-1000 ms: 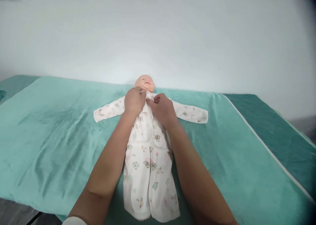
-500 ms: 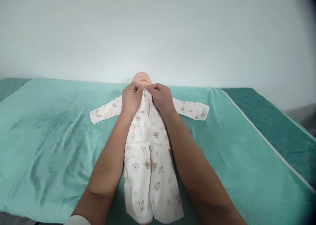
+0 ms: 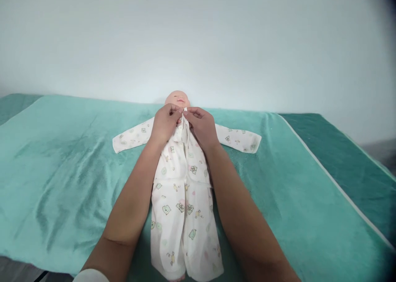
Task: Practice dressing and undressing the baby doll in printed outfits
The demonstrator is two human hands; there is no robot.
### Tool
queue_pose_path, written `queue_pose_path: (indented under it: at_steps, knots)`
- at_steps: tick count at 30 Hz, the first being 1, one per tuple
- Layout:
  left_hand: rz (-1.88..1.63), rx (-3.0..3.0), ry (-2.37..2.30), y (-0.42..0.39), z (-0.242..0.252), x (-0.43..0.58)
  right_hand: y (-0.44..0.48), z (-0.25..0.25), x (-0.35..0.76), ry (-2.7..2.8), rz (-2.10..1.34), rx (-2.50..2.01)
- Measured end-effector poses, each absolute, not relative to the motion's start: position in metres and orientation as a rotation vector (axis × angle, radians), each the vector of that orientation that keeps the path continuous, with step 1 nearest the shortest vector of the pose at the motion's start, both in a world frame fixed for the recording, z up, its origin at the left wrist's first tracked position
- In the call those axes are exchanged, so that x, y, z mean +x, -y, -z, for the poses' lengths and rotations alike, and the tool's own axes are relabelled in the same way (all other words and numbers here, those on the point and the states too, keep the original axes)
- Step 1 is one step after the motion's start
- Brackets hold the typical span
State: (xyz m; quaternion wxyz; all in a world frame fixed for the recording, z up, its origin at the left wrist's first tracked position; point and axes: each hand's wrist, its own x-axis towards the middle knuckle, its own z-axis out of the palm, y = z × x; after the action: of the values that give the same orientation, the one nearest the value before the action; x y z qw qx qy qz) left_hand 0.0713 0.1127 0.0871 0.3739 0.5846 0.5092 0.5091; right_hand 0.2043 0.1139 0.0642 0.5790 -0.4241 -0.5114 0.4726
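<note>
A baby doll [image 3: 177, 98] lies on its back, its head toward the wall. It wears a white printed baby jacket [image 3: 168, 160] with long sleeves spread out to both sides, above matching printed trousers [image 3: 168, 228]. At the neck, my left hand [image 3: 165, 123] pinches one front edge of the jacket between thumb and fingers. Close beside it, my right hand [image 3: 202, 127] pinches the other front edge, and a bit of the white cloth stands up between the fingertips. Below the hands the jacket's front edges run down the middle. My hands hide the doll's shoulders.
A light green blanket [image 3: 293, 207] spreads under the doll. At the right lies a darker green cover [image 3: 340, 162] beyond the blanket's pale trim. A plain white wall [image 3: 198, 38] rises behind. Grey flooring [image 3: 18, 269] shows at the lower left.
Both hands stay at the jacket's neck. The pinched cloth is now lifted slightly, with a white tip showing between the fingertips. The lower part of the clothes appears shifted slightly left.
</note>
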Motion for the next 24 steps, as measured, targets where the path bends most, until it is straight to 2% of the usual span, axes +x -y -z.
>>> queue_pose_path:
  at_steps: [9,18,24]
  knots:
    - [-1.286,1.537,-1.264,-0.112,-0.086,0.070,-0.110,-0.071,0.207,1.419,-1.020,-1.093]
    - [-1.192,1.627,-1.533,-0.111,-0.093,0.073,-0.105,-0.076,0.204,1.538,-0.993,-1.181]
    - [-1.262,1.516,-1.411,-0.115,-0.085,0.068,-0.099,-0.082,0.203,1.527,-1.005,-1.204]
